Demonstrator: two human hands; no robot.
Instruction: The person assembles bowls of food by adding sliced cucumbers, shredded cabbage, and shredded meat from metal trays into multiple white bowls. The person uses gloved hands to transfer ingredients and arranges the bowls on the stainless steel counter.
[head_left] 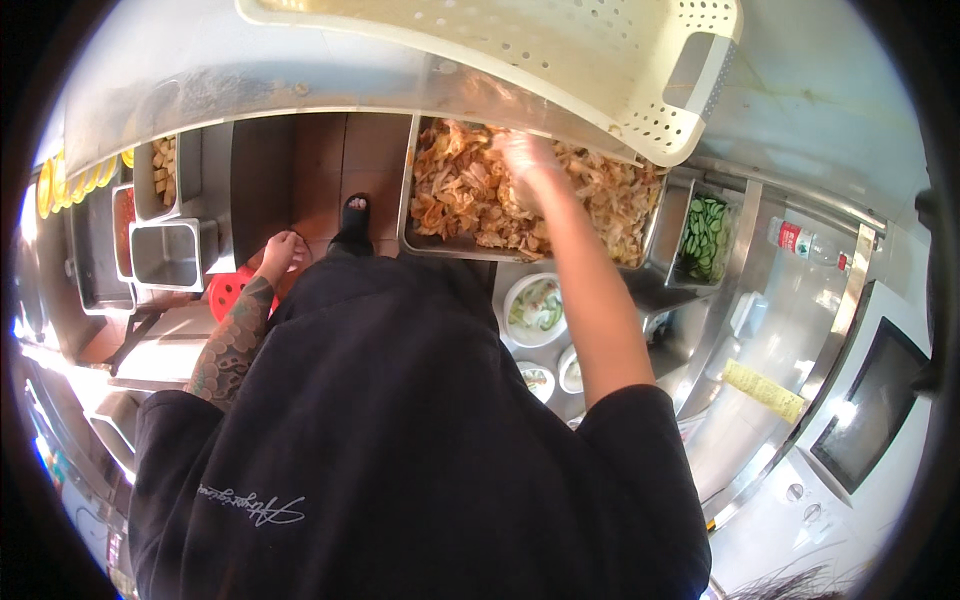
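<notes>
In the head view, the right hand (527, 163) reaches into chopped meat (465, 190) in a metal tray (432, 244) toward one o'clock; I cannot tell whether it grips any. The left hand (287, 252), between nine and ten, hangs near a red stool (226, 296), its grip unclear.

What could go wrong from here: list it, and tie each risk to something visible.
Pieces of the shredded brown food, where the right hand is, might spill from the metal tray onto the sliced green vegetables alongside.

The right forearm might brush the white bowl if it drops lower.

The pale basket seems to jut over the tray; a bump could tip it.
</notes>
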